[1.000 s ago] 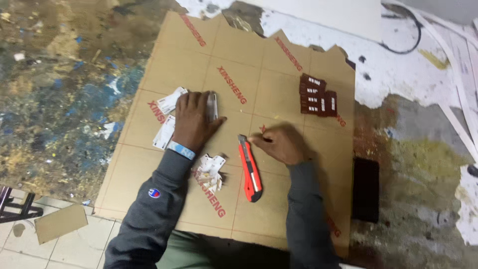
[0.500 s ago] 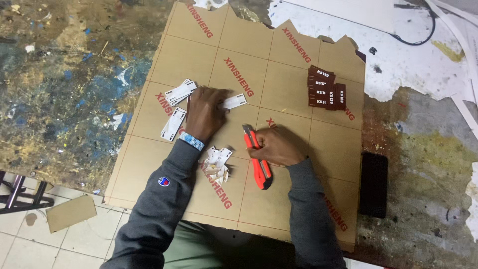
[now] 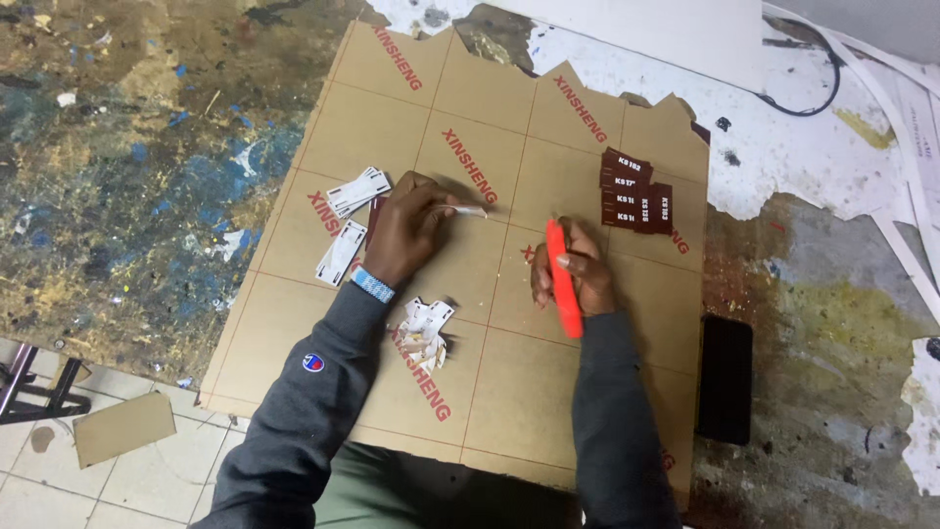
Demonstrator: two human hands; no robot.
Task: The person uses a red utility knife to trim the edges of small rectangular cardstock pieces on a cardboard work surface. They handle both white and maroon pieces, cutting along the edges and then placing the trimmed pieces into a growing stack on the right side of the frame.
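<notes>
Left hand (image 3: 406, 233) pinches a thin white strip (image 3: 468, 211), probably peeled backing, right hand (image 3: 571, 279) closed around an orange cutter (image 3: 563, 276) mid-board; finished brown labels (image 3: 636, 191) stacked far right, white scraps (image 3: 426, 328) near, white pieces (image 3: 352, 196) left remain.

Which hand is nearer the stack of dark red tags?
Right. The right hand sits just below-left of the dark red tags; the left hand is farther left.
</notes>
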